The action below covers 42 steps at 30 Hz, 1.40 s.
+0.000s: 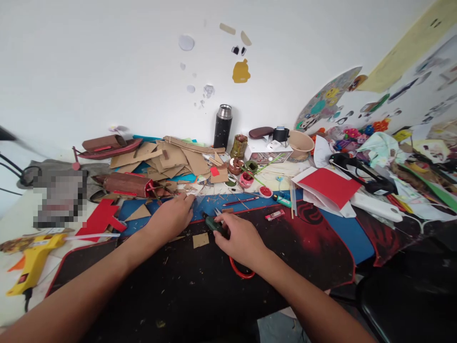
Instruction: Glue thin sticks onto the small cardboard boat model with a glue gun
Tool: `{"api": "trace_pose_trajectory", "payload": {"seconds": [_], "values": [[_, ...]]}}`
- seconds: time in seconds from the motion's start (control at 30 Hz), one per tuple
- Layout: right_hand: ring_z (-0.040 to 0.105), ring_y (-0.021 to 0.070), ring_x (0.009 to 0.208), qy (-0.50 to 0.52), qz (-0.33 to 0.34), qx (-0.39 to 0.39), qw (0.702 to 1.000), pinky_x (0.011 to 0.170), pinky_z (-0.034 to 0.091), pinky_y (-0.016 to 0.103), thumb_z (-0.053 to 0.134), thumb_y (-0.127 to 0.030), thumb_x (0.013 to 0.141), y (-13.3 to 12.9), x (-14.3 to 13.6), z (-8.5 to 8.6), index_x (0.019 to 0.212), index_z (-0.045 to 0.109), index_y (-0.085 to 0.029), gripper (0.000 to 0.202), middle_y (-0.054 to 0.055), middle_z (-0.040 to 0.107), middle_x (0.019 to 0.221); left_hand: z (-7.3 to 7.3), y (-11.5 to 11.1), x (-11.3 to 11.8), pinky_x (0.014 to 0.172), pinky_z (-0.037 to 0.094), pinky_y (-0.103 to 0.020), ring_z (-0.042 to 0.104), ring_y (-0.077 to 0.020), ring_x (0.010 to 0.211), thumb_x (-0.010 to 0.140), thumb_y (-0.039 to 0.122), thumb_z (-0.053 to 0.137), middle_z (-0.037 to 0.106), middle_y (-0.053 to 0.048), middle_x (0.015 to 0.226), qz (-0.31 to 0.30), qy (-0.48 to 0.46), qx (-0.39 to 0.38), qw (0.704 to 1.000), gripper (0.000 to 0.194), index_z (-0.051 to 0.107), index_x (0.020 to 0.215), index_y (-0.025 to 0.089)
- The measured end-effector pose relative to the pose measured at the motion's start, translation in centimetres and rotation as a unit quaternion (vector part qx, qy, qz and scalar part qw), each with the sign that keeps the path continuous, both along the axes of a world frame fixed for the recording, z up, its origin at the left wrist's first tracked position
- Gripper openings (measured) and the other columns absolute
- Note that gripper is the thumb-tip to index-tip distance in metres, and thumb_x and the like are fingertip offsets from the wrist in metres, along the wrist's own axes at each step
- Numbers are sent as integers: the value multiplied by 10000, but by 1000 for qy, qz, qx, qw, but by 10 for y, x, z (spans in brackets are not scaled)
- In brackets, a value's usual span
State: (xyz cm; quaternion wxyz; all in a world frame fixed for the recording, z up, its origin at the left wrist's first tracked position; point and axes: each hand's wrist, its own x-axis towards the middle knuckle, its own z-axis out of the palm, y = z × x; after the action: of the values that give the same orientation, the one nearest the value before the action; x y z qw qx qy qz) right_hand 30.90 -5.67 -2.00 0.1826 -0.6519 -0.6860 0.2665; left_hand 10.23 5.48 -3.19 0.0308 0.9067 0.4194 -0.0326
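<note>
My left hand (177, 213) is closed, its fingertips pressed together and pointing down at the edge of the blue mat (137, 224); anything in them is hidden. My right hand (240, 238) curls its thumb and fingers round a dark green rounded object (215, 226); its exact kind is unclear. A red loop handle (243, 273) shows under the right palm, and thin silver tips (217, 211) poke out past the fingers. Between the hands a small square of cardboard (201, 240) lies on the black mat (171, 295). A pencil (241, 201) lies beyond the right hand.
Cardboard scraps (171, 157) are heaped behind the left hand, beside brown cardboard models (123, 185). A yellow glue gun (35, 264) lies at left. Small paint pots (246, 179), a black flask (223, 126) and a red card (330, 188) stand or lie farther back.
</note>
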Motion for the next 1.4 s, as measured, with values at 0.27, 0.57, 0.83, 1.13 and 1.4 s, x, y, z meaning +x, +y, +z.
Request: {"api": "trace_pose_trajectory", "payload": {"seconds": [0.27, 0.57, 0.83, 1.13, 1.4], "values": [[732, 268, 1026, -51, 39, 32, 997, 945, 507, 376, 670, -342, 1003, -2, 1, -4, 1157, 745, -194, 226, 88, 792, 1105, 11, -44, -3, 930, 556, -466, 697, -330, 1051, 1007, 408, 665, 717, -122, 1068, -45, -64, -52, 996, 259, 694, 1086, 163], [730, 232, 1073, -75, -7, 26, 997, 921, 504, 325, 664, -259, 1020, 19, 45, -11, 1278, 705, -214, 265, 65, 788, 1186, 2, -76, 2, 981, 543, -511, 692, -341, 1081, 933, 257, 746, 723, -115, 1099, -53, -81, -123, 988, 176, 690, 1075, 169], [765, 261, 948, -192, 6, -30, 981, 751, 447, 320, 627, -370, 1050, 35, 40, -11, 1221, 686, -212, 240, 79, 814, 1045, 9, -59, -53, 835, 541, -408, 687, -287, 931, 981, 423, 616, 699, -75, 1015, -6, -171, -78, 982, 209, 650, 1034, 224], [664, 187, 722, -102, -5, -12, 995, 637, 329, 284, 702, -312, 995, 39, 37, 2, 1014, 680, -222, 94, -9, 716, 755, -3, -19, -81, 888, 545, -485, 689, -343, 966, 996, 449, 498, 704, -122, 1010, 27, -119, -12, 993, 284, 665, 1001, 220], [700, 209, 824, -65, -61, 54, 995, 711, 406, 285, 652, -255, 1001, 92, 43, 4, 1042, 718, -204, 92, 37, 779, 885, -16, -5, -70, 1039, 527, -498, 675, -334, 1155, 1020, 341, 432, 711, -162, 1233, 14, -112, -4, 994, 342, 699, 1162, 183]]}}
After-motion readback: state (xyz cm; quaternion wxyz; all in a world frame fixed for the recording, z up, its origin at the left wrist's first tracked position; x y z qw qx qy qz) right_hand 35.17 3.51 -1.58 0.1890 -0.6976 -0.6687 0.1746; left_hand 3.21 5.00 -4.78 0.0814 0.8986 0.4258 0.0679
